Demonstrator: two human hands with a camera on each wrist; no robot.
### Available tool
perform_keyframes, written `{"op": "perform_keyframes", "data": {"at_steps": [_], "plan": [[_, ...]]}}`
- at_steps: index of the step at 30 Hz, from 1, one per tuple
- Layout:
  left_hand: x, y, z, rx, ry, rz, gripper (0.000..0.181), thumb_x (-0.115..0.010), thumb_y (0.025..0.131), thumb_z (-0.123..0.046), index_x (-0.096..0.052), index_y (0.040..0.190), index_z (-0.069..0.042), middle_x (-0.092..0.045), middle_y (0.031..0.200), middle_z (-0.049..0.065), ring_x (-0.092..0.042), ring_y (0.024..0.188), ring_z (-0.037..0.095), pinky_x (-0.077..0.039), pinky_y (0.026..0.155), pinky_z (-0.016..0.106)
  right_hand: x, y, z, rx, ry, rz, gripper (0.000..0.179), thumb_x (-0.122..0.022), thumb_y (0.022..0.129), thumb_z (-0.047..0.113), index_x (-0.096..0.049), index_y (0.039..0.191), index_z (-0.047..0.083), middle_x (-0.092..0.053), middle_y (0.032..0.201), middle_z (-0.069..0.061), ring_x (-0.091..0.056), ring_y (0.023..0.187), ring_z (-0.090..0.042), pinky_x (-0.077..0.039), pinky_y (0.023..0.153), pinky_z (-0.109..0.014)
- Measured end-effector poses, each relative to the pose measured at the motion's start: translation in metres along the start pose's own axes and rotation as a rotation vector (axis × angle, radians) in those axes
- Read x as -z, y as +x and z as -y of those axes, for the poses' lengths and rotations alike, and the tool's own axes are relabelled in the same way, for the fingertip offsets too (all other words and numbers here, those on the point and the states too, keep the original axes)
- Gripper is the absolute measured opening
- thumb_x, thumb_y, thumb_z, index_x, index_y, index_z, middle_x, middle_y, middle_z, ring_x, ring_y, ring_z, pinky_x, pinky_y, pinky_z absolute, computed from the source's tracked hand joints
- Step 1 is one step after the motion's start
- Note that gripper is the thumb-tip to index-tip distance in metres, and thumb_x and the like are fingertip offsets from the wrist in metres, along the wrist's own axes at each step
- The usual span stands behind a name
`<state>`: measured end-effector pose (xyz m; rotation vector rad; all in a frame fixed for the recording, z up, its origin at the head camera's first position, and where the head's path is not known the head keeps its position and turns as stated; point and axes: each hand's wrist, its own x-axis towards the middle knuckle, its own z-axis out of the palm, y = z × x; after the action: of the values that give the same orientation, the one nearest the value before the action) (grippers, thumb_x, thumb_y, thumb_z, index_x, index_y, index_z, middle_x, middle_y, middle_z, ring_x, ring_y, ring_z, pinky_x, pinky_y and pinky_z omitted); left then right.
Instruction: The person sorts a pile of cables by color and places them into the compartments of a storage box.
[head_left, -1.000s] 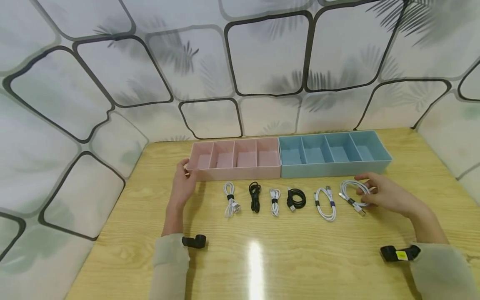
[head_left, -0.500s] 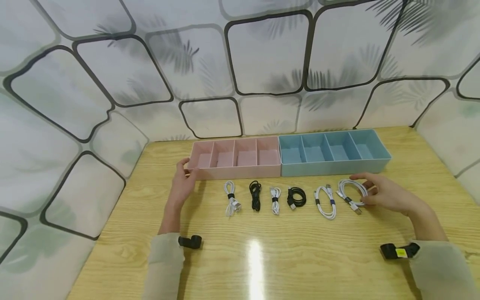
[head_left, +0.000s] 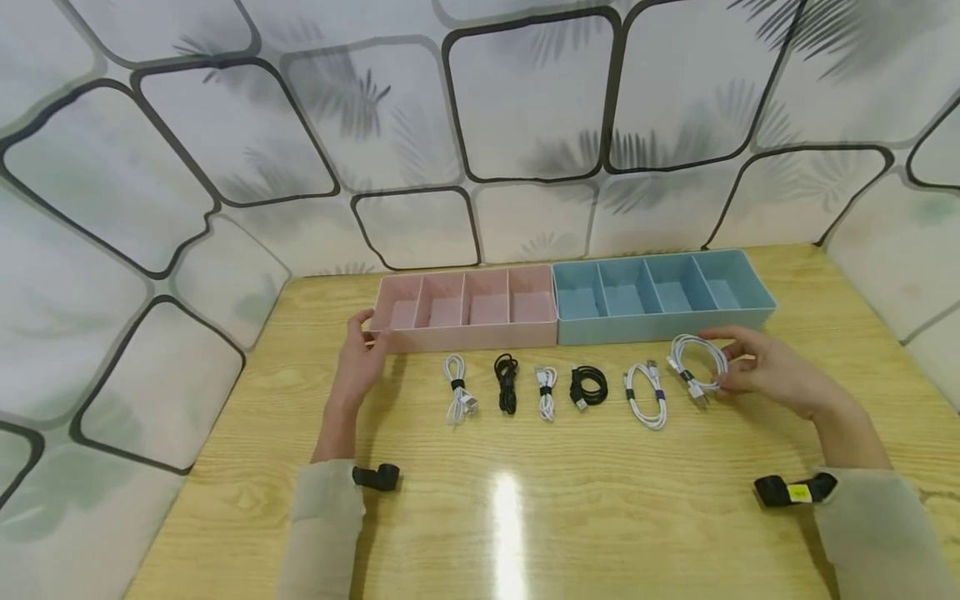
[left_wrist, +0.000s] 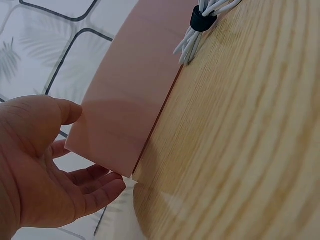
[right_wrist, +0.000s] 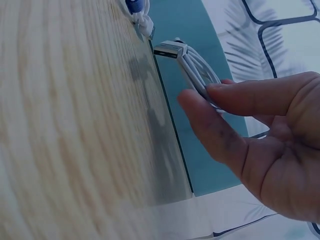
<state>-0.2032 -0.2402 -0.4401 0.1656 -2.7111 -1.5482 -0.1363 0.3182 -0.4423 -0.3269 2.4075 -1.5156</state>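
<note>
My right hand pinches a coiled white USB cable between thumb and fingers. In the right wrist view the coil is raised off the table in front of the blue divided box, its metal USB plug pointing away from the hand. My left hand holds the left end of the pink divided box. Its thumb lies against the front wall and its fingers bend around the end, as the left wrist view shows. Both boxes stand end to end, their compartments bare.
Along the front of the boxes lie several tied cables: a white one, a black bundle, a small white bundle, a black coil and a white loop with a purple band. A patterned wall covering rises behind.
My right hand has lifted the white cable coil from the table and shifted it slightly left, toward the blue box. The left hand stays at the pink box's end. The head view tilts slightly.
</note>
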Motion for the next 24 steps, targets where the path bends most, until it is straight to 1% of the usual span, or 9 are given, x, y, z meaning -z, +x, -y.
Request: {"op": "perform_keyframes", "data": {"at_steps": [4, 8, 13, 16, 24], "plan": [[0.0001, 0.0003, 0.0005, 0.001, -0.002, 0.005, 0.057, -0.048, 0.103, -0.028, -0.025, 0.153, -0.011, -0.053, 0.130, 0.029, -0.053, 0.123, 0.041, -0.047, 0.092, 0.045, 0.0006, 0.0003, 0.0010, 0.014, 0.005, -0.009, 0.060, -0.058, 0.092, -0.010, -0.033, 0.146, -0.007, -0.045, 0.109, -0.028, -0.069, 0.082, -0.019, -0.059, 0.071, -0.035], [-0.0002, 0.0000, -0.0006, 0.007, -0.015, 0.010, 0.057, -0.049, 0.103, -0.027, -0.026, 0.152, -0.012, -0.053, 0.129, 0.028, -0.054, 0.122, 0.039, -0.048, 0.086, 0.040, 0.0000, -0.0003, 0.0021, 0.028, 0.017, -0.016, 0.057, -0.057, 0.094, -0.009, -0.035, 0.146, -0.004, -0.044, 0.109, -0.027, -0.069, 0.082, -0.021, -0.059, 0.071, -0.035], [-0.0011, 0.0009, -0.0023, 0.005, -0.025, 0.008, 0.056, -0.049, 0.103, -0.025, -0.027, 0.152, -0.011, -0.054, 0.127, 0.028, -0.055, 0.121, 0.039, -0.048, 0.088, 0.040, 0.0001, -0.0010, -0.0001, 0.049, 0.046, -0.018, 0.055, -0.057, 0.095, -0.008, -0.040, 0.145, 0.005, -0.044, 0.108, -0.027, -0.069, 0.083, -0.021, -0.059, 0.072, -0.035], [-0.0013, 0.0014, -0.0024, 0.004, -0.028, 0.005, 0.056, -0.049, 0.103, -0.024, -0.026, 0.152, -0.010, -0.054, 0.126, 0.028, -0.054, 0.122, 0.039, -0.047, 0.091, 0.042, 0.0013, -0.0001, -0.0014, 0.062, 0.045, -0.027, 0.055, -0.058, 0.095, -0.007, -0.041, 0.146, 0.007, -0.044, 0.107, -0.027, -0.070, 0.083, -0.020, -0.059, 0.072, -0.034], [-0.0010, -0.0006, -0.0018, 0.016, -0.042, -0.004, 0.056, -0.049, 0.103, -0.023, -0.026, 0.152, -0.010, -0.054, 0.125, 0.028, -0.054, 0.122, 0.039, -0.047, 0.092, 0.043, -0.0003, 0.0045, 0.0037, 0.114, 0.047, -0.065, 0.056, -0.059, 0.095, -0.007, -0.040, 0.147, 0.006, -0.048, 0.104, -0.023, -0.068, 0.083, -0.017, -0.059, 0.072, -0.030]]}}
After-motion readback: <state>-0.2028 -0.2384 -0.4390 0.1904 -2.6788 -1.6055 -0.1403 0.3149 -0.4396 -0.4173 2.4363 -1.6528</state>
